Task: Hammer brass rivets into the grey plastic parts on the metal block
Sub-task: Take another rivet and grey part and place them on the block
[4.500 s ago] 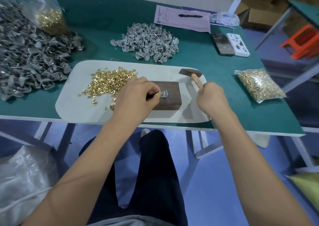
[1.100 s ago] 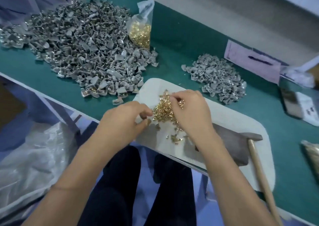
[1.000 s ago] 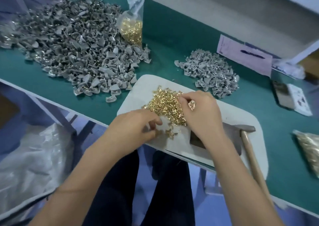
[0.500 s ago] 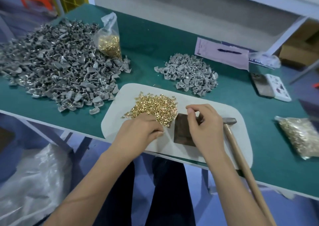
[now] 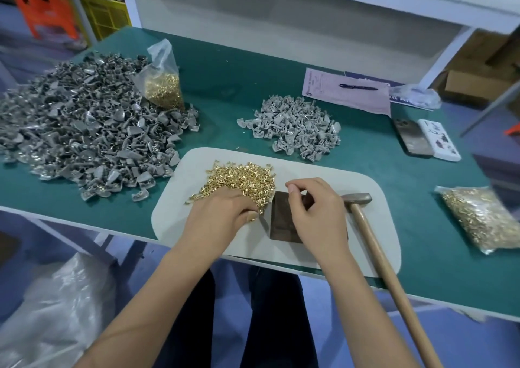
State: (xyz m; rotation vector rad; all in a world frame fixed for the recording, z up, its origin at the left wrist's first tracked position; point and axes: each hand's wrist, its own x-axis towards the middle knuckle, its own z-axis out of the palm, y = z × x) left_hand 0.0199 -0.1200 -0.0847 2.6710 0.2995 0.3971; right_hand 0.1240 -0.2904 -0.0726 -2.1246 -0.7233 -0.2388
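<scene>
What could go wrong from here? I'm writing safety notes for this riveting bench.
1. The hammer lies loose, its wooden handle sticking out past the table edge toward the person; a knee or arm could knock it off.
2. The left hand digs in the loose brass rivets beside the metal block; strays may scatter onto the block.
3. The right hand hovers over the block with curled fingers; whether it holds anything cannot be told.
</scene>
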